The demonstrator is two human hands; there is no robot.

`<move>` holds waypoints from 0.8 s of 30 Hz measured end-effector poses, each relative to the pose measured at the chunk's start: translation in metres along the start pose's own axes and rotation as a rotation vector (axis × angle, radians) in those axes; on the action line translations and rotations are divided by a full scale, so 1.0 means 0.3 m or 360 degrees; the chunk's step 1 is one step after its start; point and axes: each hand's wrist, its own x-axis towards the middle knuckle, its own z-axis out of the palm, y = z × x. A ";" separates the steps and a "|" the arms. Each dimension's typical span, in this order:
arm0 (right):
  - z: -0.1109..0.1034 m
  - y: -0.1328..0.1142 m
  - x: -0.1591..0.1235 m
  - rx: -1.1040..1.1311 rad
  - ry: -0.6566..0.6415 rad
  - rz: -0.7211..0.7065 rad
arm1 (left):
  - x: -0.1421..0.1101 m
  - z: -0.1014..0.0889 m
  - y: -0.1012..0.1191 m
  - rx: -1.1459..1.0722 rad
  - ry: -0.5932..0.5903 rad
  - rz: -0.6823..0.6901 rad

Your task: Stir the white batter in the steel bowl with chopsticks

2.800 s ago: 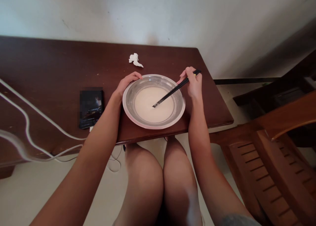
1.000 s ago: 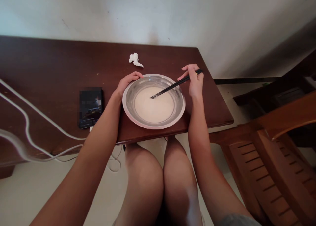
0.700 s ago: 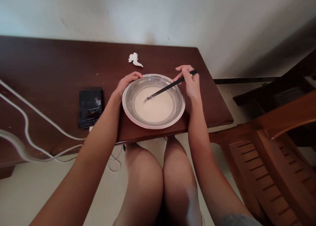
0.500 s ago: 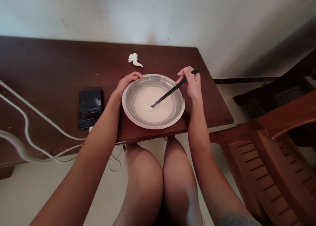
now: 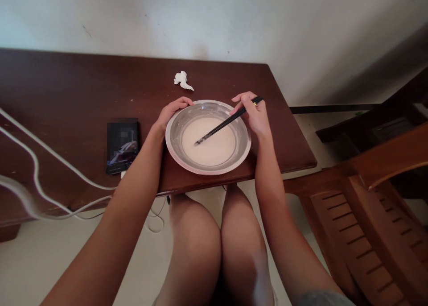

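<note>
Head view: hands closed, left (image 5: pixel 172 113) on the bowl's rim (image 5: pixel 169 150), right (image 5: pixel 253 113) gripping black chopsticks (image 5: pixel 227 122).

1. Home vibes for sure, though the exact room can't be told.
2. A dark wooden table (image 5: pixel 76 96) is set against a plain wall (image 5: pixel 207 20).
3. A slatted wooden chair (image 5: pixel 347 221) is parked near it.
4. Smartphone (image 5: pixel 122 150) and crumpled tissue (image 5: pixel 182 80) are casually strewn on top.
</note>
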 end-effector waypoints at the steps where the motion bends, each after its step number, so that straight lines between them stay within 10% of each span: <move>1: -0.001 -0.001 0.000 -0.0016 0.0041 -0.0011 | 0.001 0.000 0.000 0.0004 -0.0003 -0.0004; 5: -0.020 0.006 0.005 -0.0037 0.0288 -0.0071 | 0.004 -0.002 0.000 -0.0003 -0.0018 -0.0024; 11: 0.002 -0.006 -0.002 0.0020 -0.0002 -0.0020 | 0.005 -0.001 0.000 -0.0001 -0.0002 -0.0017; 17: -0.017 0.003 0.004 -0.0034 0.0266 -0.0040 | 0.000 -0.002 -0.003 0.0043 -0.0003 0.0002; 24: 0.005 -0.011 -0.002 -0.0023 0.0055 0.0011 | 0.001 -0.006 -0.007 0.0079 -0.0013 0.0018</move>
